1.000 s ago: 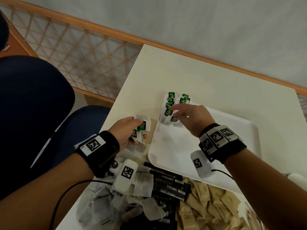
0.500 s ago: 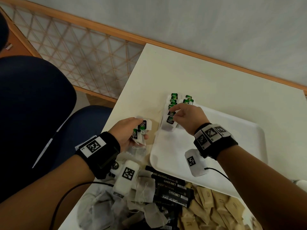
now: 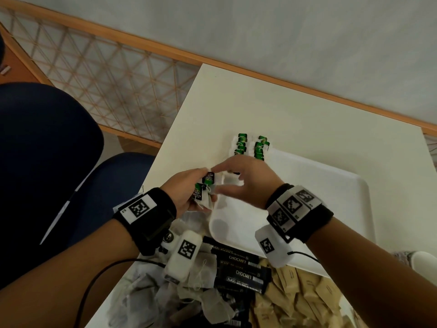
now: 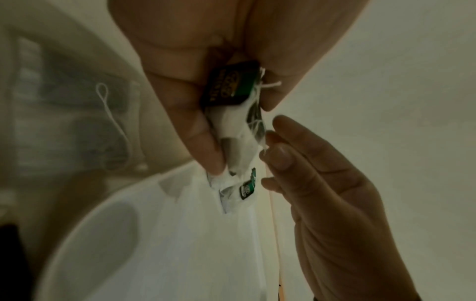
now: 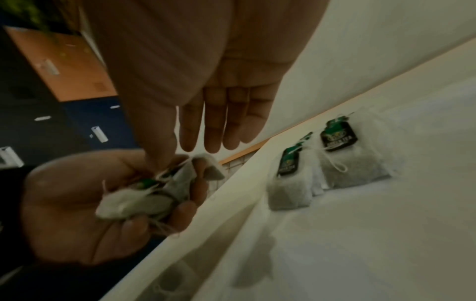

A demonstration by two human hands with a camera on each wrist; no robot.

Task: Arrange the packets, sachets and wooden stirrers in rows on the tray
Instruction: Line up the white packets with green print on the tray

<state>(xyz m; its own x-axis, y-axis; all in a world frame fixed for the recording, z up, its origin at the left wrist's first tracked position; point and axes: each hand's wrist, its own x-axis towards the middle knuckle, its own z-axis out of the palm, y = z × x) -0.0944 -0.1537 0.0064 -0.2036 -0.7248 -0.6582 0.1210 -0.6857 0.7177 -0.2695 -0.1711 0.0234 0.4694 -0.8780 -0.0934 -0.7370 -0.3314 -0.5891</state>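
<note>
My left hand (image 3: 203, 188) grips a small bunch of white tea bags with green tags (image 3: 208, 183) just off the near left corner of the white tray (image 3: 331, 185). My right hand (image 3: 223, 179) reaches across to that bunch, fingers straight. The thumb touches the held tea bags (image 5: 121, 203) while the other fingers (image 5: 213, 132) stay stretched out above them. From the left wrist view, right fingertips (image 4: 276, 150) meet the edge of the bunch (image 4: 231, 130). Two short rows of tea bags (image 3: 241, 144) (image 3: 261, 147) lie at the tray's far left corner, the nearest ones (image 5: 288, 183) flat on it.
A heap of loose tea bags (image 3: 201, 292), black CHOCMET sachets (image 3: 243, 273) and brown paper sachets (image 3: 295, 299) lies on the cream table (image 3: 307, 114) in front of the tray. A dark blue chair (image 3: 47, 162) stands left of the table. A wooden railing runs behind.
My right hand left the tea bag row on the tray and came back left to the bunch in my left hand. The left hand stayed put with its bags.
</note>
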